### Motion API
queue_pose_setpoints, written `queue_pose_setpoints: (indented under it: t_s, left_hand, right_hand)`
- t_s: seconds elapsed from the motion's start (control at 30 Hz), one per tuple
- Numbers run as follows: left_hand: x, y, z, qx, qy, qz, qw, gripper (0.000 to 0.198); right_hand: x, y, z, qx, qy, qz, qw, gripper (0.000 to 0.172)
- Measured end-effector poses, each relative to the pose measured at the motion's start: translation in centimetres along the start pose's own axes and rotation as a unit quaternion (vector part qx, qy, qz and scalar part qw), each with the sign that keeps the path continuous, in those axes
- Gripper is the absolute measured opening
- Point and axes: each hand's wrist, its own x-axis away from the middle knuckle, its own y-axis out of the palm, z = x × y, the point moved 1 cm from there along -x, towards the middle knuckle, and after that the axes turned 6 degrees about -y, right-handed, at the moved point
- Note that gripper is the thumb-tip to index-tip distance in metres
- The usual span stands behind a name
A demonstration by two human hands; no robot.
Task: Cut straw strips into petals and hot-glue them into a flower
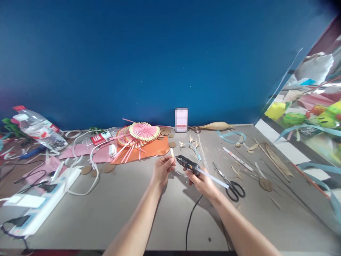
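My right hand [200,180] grips a black hot glue gun [188,165], and a pale glue stick [214,178] sticks out of its rear. The gun's nozzle points left, close to a small cream-coloured strip [172,153] pinched upright in my left hand [162,170]. Whether the nozzle touches the strip I cannot tell. Just beyond the hands lie round brown discs [172,144] and a little bundle of dried petal-like pieces with blue ribbon [192,145]. Black-handled scissors [232,187] rest right of my right hand.
Pink pleated paper fans [144,132] lie on orange paper [157,147] at the back. A white power strip [42,202] with cords and plastic bottles [42,128] occupy the left. Dried husks [278,161], a marked white stick [238,159] and blue ribbon [231,137] lie right. The gun's black cord [189,222] trails frontward.
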Motion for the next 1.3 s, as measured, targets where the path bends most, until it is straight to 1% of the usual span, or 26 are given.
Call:
queue_pose_setpoints:
  t_s: [0.17, 0.3, 0.6, 0.8, 1.07, 1.3]
  left_hand:
    - [-0.17, 0.05, -0.12, -0.003, -0.008, -0.017, 1.000, 0.021]
    - [-0.10, -0.01, -0.12, 0.006, -0.016, -0.020, 1.000, 0.021]
    - [0.13, 0.04, -0.13, -0.014, -0.024, -0.029, 0.999, 0.021]
    - [0.16, 0.09, -0.08, -0.019, -0.020, -0.020, 0.999, 0.023]
    - [0.21, 0.12, -0.08, -0.009, -0.017, -0.015, 1.000, 0.024]
    - [0.27, 0.11, 0.05, -0.007, -0.017, -0.010, 1.000, 0.024]
  right_hand:
    - [0.13, -0.17, -0.09, 0.019, 0.009, -0.001, 1.000, 0.031]
    - [0.15, -0.16, -0.18, 0.017, 0.002, -0.001, 1.000, 0.031]
    - [0.11, -0.22, -0.21, 0.040, -0.012, -0.006, 0.999, 0.031]
    - [0.01, -0.27, -0.57, 0.062, -0.008, -0.004, 0.998, 0.030]
    - [0.06, -0.18, -0.59, 0.067, -0.005, -0.006, 0.998, 0.027]
    - [0.08, -0.17, -0.66, 0.088, -0.010, -0.009, 0.996, 0.029]
